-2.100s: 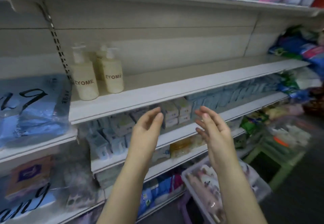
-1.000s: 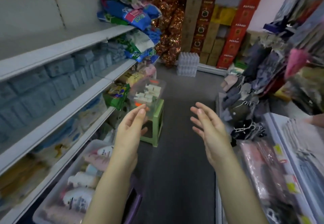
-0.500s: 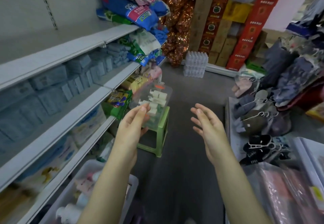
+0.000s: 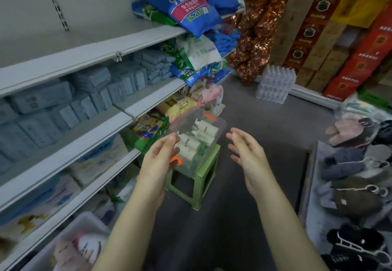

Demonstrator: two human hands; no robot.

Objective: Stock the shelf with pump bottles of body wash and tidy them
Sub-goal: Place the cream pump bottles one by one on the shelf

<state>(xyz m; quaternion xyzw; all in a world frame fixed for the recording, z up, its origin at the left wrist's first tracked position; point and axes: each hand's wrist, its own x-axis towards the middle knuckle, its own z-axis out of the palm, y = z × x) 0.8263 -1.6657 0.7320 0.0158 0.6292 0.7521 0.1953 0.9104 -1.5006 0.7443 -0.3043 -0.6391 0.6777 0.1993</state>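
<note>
A clear plastic bin with orange latches sits on a green stool in the aisle. Several cream pump bottles lie inside it. My left hand hovers in front of the bin's near left side, fingers straight, holding nothing. My right hand is raised to the right of the bin, palm turned inward, fingers relaxed and empty. The bare white shelf runs along the upper left.
Lower shelves at left hold pale blue packs and tissue boxes. Bagged goods pile up at the shelf's far end. A white tub stands on the floor at bottom left. Slippers line the right. Red cartons stand at the back.
The view swung from the shelf with two standing bottles to the aisle, then closed in on the bin on the stool. Both hands stayed raised and empty.
</note>
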